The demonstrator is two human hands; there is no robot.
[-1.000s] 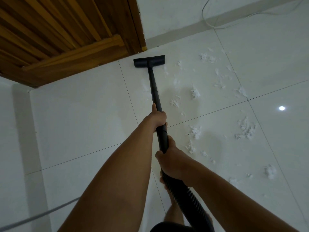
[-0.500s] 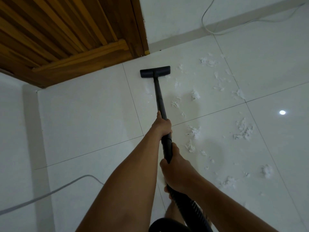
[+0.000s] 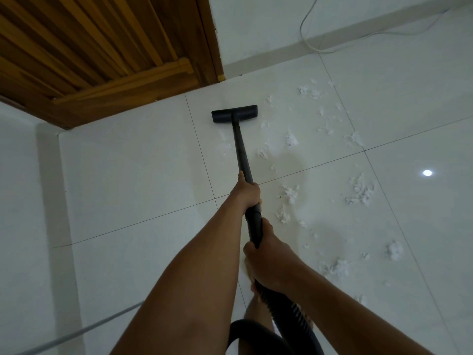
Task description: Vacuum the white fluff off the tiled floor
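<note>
Dim, cool indoor light, 1 lamp glare spot (image 3: 427, 172) on glossy floor (image 3: 128, 175), wide-angle bending at edges.

Black vacuum head (image 3: 234, 114) and wand (image 3: 242, 152) on glossy white floor tiles (image 3: 128, 162) with thin dark grout lines (image 3: 153, 218). White fluff (image 3: 290, 194) speckles tiles right of the head; beyond it, a golden-brown striped door (image 3: 102, 47).

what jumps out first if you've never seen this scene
The black vacuum head sits on the tiled floor near the wooden door at top left, its wand gripped by the left hand ahead and the right hand behind. Clumps of white fluff lie scattered over the tiles to the right of the wand.
</note>
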